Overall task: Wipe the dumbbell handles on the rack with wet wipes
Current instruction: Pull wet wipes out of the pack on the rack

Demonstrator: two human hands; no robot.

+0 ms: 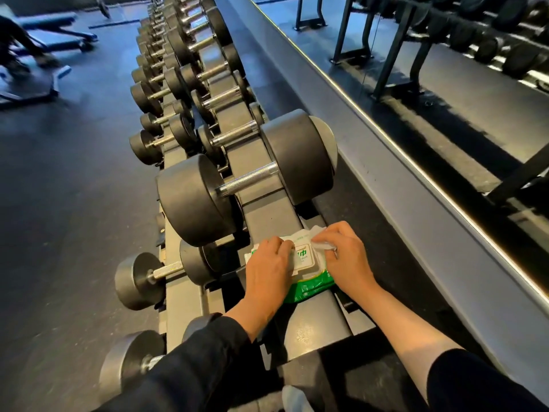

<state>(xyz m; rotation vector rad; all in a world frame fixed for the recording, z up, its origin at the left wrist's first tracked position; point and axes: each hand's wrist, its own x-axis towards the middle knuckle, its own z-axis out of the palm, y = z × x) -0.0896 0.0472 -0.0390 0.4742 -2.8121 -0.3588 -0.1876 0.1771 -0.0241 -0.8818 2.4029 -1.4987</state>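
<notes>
While the pack of wet wipes (309, 285) lies on the top tier of the dumbbell rack (261, 209), low in the view at about 6 o'clock, both hands work on it. Its green wrapper shows at the near end, and its white lid label sits between the two hands. On the 9 o'clock side of the pack, the left hand (269, 270) rests palm-down on it, its fingers (282, 245) curled and pressing against the lid edge. At the pack's 3 o'clock side, the right hand (346, 258) pinches a white wet wipe (313, 233) that stands up from the far end of the pack, its fingers clenched around the crumpled sheet. Dark sleeves cover both forearms near the bottom edge.

Just beyond the pack, toward 12 o'clock, a large black dumbbell (246, 176) lies across the rack, its knurled metal handle (249, 178) bare and apart from both hands. A smaller dumbbell (166, 275) sits on the lower tier at 9 o'clock of the left hand. More dumbbells run in a long row up the rack toward 11 o'clock. A wall mirror (445, 84) fills the 2 o'clock side, reflecting another rack.
</notes>
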